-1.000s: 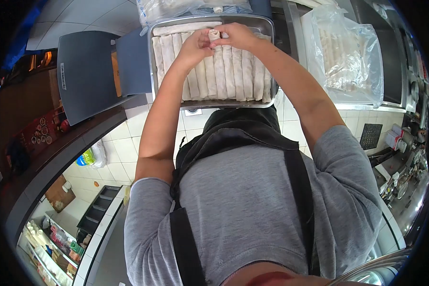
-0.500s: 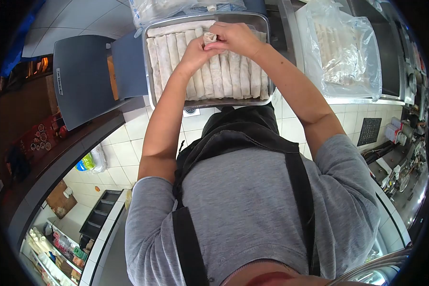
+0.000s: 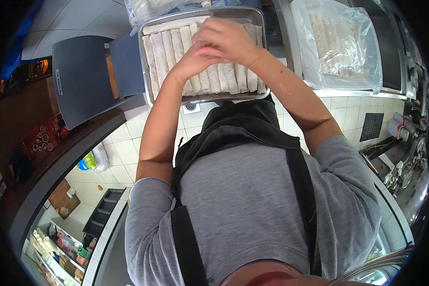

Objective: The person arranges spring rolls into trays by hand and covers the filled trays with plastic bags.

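Note:
A metal tray (image 3: pixel 145 76) in front of me holds a row of pale, flour-dusted spring rolls (image 3: pixel 159 57) lying side by side. One more spring roll (image 3: pixel 176 25) lies crosswise along the far edge. My left hand (image 3: pixel 198 62) is closed over the middle of the row, its thumb pressed up against the other hand. My right hand (image 3: pixel 226 40) overlaps it from the far right, fingers curled down and closed. Whatever lies between the two hands is hidden by the fingers.
A clear plastic bag (image 3: pixel 338 47) of similar rolls lies on the metal counter to the right. Another plastic bag (image 3: pixel 152 9) sits beyond the tray. A dark blue-grey chair (image 3: pixel 83 78) stands at the left. Below are white floor tiles (image 3: pixel 121 155).
Both hands have drawn closer together over the tray and shifted slightly right. The end of a roll pinched between them before is now hidden. The tray appears slightly higher and further left.

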The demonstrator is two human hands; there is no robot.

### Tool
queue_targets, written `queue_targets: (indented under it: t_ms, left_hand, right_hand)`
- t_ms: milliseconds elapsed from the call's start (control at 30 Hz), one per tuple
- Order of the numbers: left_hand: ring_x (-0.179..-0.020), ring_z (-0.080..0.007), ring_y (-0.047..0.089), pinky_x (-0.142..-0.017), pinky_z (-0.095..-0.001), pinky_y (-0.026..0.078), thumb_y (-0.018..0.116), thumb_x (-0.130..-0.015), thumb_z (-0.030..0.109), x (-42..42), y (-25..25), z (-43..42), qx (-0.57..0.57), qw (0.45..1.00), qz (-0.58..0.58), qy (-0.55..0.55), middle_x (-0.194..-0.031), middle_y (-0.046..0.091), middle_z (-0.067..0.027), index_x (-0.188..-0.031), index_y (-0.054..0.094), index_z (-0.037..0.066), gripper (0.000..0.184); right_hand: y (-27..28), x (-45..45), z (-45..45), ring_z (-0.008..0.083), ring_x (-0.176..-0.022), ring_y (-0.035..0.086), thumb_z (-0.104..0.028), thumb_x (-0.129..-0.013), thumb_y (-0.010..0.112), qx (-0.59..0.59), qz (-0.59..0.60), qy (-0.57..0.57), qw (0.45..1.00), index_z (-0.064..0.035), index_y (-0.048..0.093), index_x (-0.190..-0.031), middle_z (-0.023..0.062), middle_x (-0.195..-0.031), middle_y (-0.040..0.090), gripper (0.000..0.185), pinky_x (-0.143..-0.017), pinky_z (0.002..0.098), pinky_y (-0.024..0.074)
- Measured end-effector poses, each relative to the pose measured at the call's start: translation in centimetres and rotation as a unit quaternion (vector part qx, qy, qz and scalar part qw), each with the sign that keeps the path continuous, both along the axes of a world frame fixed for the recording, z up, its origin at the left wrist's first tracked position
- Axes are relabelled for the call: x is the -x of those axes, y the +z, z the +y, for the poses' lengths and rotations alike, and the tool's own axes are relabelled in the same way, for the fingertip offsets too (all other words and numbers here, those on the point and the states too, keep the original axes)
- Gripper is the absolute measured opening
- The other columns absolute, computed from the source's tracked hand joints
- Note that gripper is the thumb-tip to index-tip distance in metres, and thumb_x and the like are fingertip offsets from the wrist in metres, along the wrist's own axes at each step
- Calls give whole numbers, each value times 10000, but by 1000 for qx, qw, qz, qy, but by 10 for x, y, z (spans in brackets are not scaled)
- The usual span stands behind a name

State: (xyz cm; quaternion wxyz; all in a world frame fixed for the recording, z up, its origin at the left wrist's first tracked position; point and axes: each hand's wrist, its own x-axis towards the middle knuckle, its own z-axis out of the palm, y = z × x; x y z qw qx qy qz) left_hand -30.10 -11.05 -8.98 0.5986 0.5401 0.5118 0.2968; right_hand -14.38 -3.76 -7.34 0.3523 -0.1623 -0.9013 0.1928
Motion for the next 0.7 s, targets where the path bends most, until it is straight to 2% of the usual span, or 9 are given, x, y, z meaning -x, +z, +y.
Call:
queue_targets:
  t_ms: [33, 100, 233, 300, 400, 433, 567, 633, 700]
  left_hand:
    - [-951, -137, 644, -868, -298, 493, 802, -822, 151, 0, 6, 0, 26, 1000, -8, 3, -984, 721, -52, -1038, 711, 7, 276]
    - [-976, -153, 654, -911, -303, 497, 777, -839, 125, 0, 22, -9, 38, 999, -21, 8, -1031, 726, -72, -1097, 702, -11, 300]
    - [-955, -130, 665, -901, -291, 502, 766, -848, 104, -5, 63, -31, 39, 996, -71, 22, -1033, 740, -56, -1123, 709, -1, 300]
    - [-960, -140, 671, -910, -298, 508, 759, -851, 94, -8, 97, -40, 48, 995, -74, 39, -1029, 740, -60, -1121, 706, -9, 294]
    - [-1012, -190, 675, -921, -335, 524, 730, -879, 96, -5, 126, -37, 33, 994, -86, 53, -1072, 728, -116, -1129, 686, -32, 284]
    - [-1011, -198, 674, -925, -344, 526, 726, -883, 95, -6, 134, -36, 32, 993, -90, 73, -1075, 726, -123, -1143, 679, -34, 295]
    - [-1133, -317, 645, -1012, -445, 512, 656, -943, 123, -11, 155, -22, 78, 970, -188, 133, -1211, 666, -182, -1289, 565, -50, 397]
    - [-1244, -391, 575, -1059, -507, 481, 595, -984, 137, -21, 163, -12, 100, 950, -256, 146, -1324, 594, -210, -1366, 479, -42, 438]
    - [-1255, -394, 564, -1069, -509, 470, 587, -987, 132, -42, 163, 1, 115, 936, -303, 136, -1335, 585, -207, -1367, 479, -33, 429]
  right_hand:
    - [-1, -4, 1, 247, -968, 632, -367, -762, 787, 15, 22, -7, 1000, -161, 643, -1160, 48, -1086, 638, 470, -821, 350, 509]
    - [-8, -16, -9, 233, -1124, 567, -332, -767, 800, 275, 144, -12, 951, -147, 534, -1331, 81, -1249, 584, 650, -946, 355, 444]
    - [-25, -53, -44, 171, -1291, 449, -323, -767, 853, 650, 170, 192, 716, -114, 360, -1504, 101, -1380, 487, 912, -994, 352, 459]
    - [-40, -61, -68, 183, -1289, 477, -293, -795, 846, 616, 83, 208, 755, -29, 395, -1471, 128, -1405, 507, 854, -1068, 345, 396]
    - [-24, -56, -84, 195, -1237, 533, -274, -818, 828, 678, -8, 227, 699, 26, 427, -1430, 118, -1336, 578, 790, -1060, 354, 410]
    - [-16, -54, -87, 189, -1169, 588, -235, -851, 795, 679, 19, 217, 701, 20, 469, -1393, 104, -1238, 649, 682, -1051, 345, 424]
    - [53, -74, -89, 172, -1086, 626, -126, -919, 695, 738, 75, 209, 637, 12, 496, -1334, 103, -1191, 682, 481, -984, 320, 467]
    - [86, -99, -85, 166, -1067, 630, -131, -917, 698, 760, 70, 192, 617, 11, 496, -1324, 99, -1183, 680, 477, -958, 317, 478]
    - [112, -130, -79, 156, -1039, 632, -147, -920, 694, 761, 62, 150, 629, 8, 497, -1309, 82, -1146, 671, 463, -913, 309, 490]
